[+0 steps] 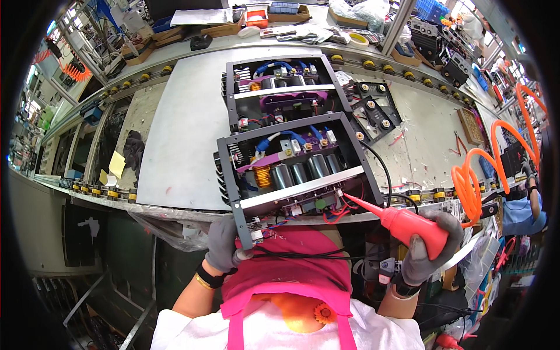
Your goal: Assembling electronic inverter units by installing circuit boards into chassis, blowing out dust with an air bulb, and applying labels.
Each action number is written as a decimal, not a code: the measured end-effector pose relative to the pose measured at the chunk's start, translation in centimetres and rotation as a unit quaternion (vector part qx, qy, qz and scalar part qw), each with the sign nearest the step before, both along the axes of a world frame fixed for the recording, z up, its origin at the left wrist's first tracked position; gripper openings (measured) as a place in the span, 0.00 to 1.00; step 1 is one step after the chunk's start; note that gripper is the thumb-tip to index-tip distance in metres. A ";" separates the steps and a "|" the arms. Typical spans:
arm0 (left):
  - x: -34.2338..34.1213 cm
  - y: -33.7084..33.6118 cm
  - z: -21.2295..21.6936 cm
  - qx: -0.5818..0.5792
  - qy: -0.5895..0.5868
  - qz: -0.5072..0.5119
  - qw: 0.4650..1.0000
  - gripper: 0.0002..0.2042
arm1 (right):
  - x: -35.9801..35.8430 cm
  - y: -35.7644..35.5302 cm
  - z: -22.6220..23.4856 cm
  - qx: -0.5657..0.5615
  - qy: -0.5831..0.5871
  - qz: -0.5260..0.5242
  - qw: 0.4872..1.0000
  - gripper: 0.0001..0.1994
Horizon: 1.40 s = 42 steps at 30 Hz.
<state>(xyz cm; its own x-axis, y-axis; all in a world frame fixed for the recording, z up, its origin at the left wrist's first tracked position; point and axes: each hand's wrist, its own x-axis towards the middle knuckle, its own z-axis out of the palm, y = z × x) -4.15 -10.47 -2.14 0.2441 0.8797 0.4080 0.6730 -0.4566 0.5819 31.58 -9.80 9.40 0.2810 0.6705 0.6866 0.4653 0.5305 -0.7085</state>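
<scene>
My right hand (429,248), in a grey glove, is wrapped round a red squeeze bottle (415,229). The bottle's long thin nozzle points up and left, its tip at a small white connector (339,192) on the near circuit board. That board sits in an open dark metal chassis (291,195) holding black cylindrical capacitors (317,167), a copper-wound coil (263,176) and blue wires. My gloved left hand (223,244) grips the chassis's near left corner. A second, similar chassis (286,87) stands directly behind the first, touching or nearly so.
Black plates with brass-coloured terminals (373,111) lie right of the chassis, with red-handled pliers (461,142) farther right. An orange coiled hose (466,186) hangs at the right. Roller rails (402,73) border the bench. Black cables run below the chassis. Another person's arm (534,198) shows at far right.
</scene>
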 end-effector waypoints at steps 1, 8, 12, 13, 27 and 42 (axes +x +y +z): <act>-0.2 0.1 -0.4 0.038 0.017 0.003 0.999 0.41 | 0.1 0.1 -0.2 -0.005 0.041 0.010 0.999 0.24; 0.3 -0.4 -1.0 0.004 -0.035 0.031 0.999 0.43 | 1.1 0.9 -1.4 -0.019 -0.013 0.015 1.000 0.24; 0.4 -0.4 -0.8 -0.047 -0.067 0.017 0.997 0.43 | 1.0 1.1 -1.7 -0.011 0.013 0.030 0.999 0.24; 0.3 -0.3 -0.9 -0.039 -0.065 0.011 0.997 0.43 | 0.9 1.1 -1.8 -0.021 0.013 0.029 0.999 0.24; 0.9 -0.4 -0.2 -0.040 -0.074 0.019 0.996 0.41 | 1.3 0.6 -1.7 -0.015 0.131 0.042 0.990 0.27; 0.7 -0.4 -1.4 0.015 -0.045 0.026 0.999 0.40 | -5.3 1.6 -1.8 0.049 -0.127 0.191 0.972 0.24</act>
